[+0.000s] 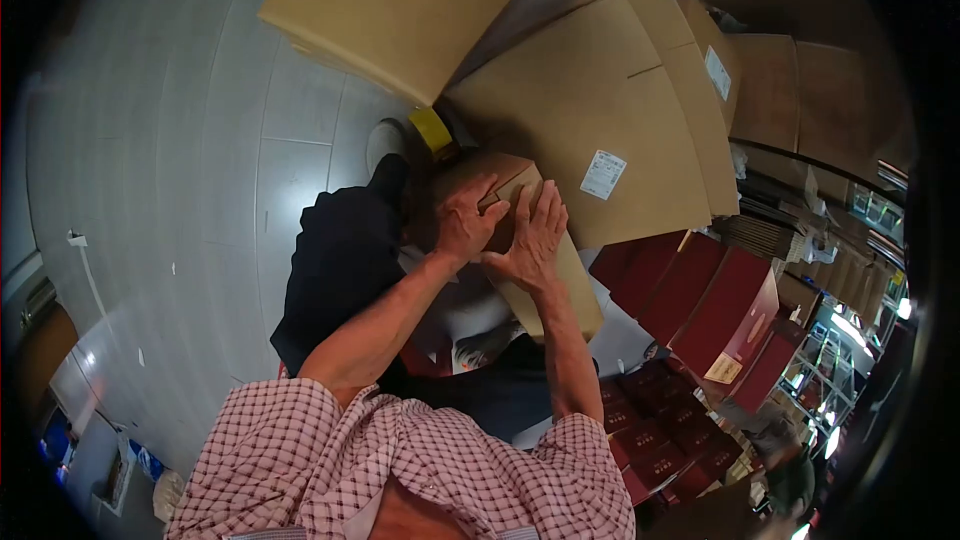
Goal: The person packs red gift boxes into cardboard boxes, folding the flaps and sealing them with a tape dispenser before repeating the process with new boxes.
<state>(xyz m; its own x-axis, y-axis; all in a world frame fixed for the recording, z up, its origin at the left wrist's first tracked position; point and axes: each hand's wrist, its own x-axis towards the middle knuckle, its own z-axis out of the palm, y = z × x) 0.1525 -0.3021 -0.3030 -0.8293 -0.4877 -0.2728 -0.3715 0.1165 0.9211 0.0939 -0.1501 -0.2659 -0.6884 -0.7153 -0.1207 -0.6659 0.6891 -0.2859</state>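
A small brown cardboard box (575,300) stands between my knees, reaching forward from my lap. My left hand (468,220) lies on its upper side near the far end, fingers stretched and slightly bent over a flap seam. Beside it, my right hand (533,238) rests flat on the same box with the fingers extended and the thumb pointing toward the left hand. Neither hand grips anything. Just beyond the box, by my shoe (385,143), is a yellow roll that looks like packing tape (431,130).
Large cardboard cartons (390,15) stand ahead, one bearing a white label (603,175). Dark red boxes (700,295) are stacked at the right, with more red packages (655,435) below. Grey tiled floor (215,140) spreads out on the left. Flattened cardboard (765,237) lies at the far right.
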